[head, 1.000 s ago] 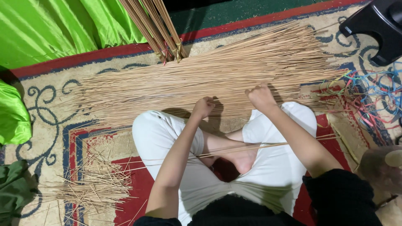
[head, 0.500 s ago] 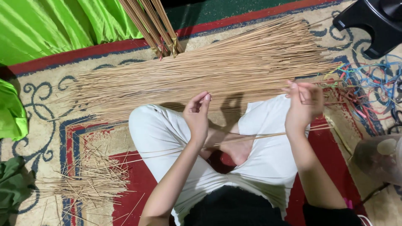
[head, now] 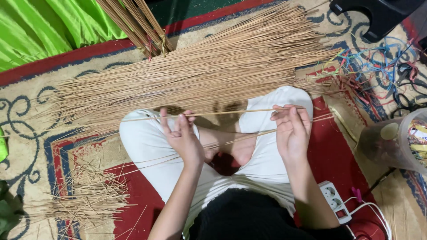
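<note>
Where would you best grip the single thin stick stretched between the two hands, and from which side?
Probably near its two ends, as now: the stick is long, thin and lies level across the lap, so a pinch from above at each end should keep it from sagging. The left hand pinches one end, the right hand the other, over the large stick pile.

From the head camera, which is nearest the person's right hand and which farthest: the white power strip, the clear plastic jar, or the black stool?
From the right hand:
1. White power strip, just below it on the red carpet.
2. Clear plastic jar, to its right at the frame edge.
3. Black stool, far up in the top right corner.
</note>
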